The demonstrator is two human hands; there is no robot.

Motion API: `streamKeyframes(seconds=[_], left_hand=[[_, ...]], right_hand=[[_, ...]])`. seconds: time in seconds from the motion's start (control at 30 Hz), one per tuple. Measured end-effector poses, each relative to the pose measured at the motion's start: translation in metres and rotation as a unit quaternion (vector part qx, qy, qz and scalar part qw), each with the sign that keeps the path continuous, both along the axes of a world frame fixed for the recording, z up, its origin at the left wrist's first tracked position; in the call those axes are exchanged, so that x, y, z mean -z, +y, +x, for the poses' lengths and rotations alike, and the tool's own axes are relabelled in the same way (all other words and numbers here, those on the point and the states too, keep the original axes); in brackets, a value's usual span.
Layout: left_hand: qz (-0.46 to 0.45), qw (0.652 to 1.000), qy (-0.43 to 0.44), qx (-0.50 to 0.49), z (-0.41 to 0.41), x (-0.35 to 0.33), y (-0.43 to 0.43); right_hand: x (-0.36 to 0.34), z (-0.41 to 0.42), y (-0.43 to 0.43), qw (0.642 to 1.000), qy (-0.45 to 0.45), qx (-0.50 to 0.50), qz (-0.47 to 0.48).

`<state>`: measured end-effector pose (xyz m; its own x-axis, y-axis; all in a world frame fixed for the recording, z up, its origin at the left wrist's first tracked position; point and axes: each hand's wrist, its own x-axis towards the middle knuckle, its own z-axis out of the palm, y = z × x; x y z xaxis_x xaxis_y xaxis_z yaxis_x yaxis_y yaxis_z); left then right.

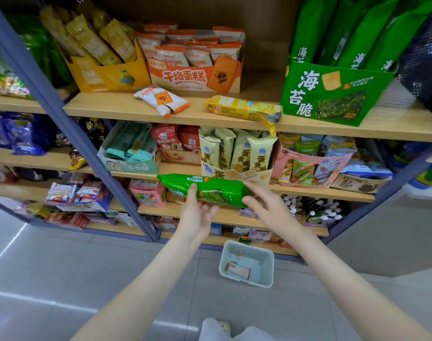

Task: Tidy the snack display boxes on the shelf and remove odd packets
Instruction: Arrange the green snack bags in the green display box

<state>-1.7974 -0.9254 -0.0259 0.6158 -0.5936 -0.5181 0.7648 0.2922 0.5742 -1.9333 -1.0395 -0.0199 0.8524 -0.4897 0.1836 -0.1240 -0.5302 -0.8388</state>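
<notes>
The left hand (197, 214) pinches 1 green seaweed-crisp packet (211, 189) at its middle. The right hand (267, 205) grips its right end, just before the cream display box (255, 177). A pale basket (247, 263) sits on the floor.

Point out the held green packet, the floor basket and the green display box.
green packet (218, 189), head view, middle of wrapper.
basket (249, 245), head view, far rim.
green display box (328, 94), head view, front panel.

The green packet (218, 187) is held sideways. An orange packet (160, 100) and a yellow packet (242, 108) lie loose on the shelf (126, 110).
</notes>
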Motion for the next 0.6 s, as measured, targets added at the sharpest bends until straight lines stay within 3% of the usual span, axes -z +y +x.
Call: streamKeyframes(seconds=[0.23, 0.47, 0.6], left_hand=[[0.018, 0.999, 0.018, 0.019, -0.001, 0.0, -0.007], [0.074, 0.995, 0.052, 0.033, -0.001, 0.008, -0.013], [0.1, 0.991, 0.08, 0.04, -0.002, 0.014, -0.012]], right_hand=[[0.005, -0.008, -0.007, 0.996, 0.03, -0.042, -0.066], [0.02, -0.015, -0.016, 0.975, 0.072, -0.063, -0.199], [0.033, -0.018, -0.019, 0.942, 0.018, -0.06, -0.331]])
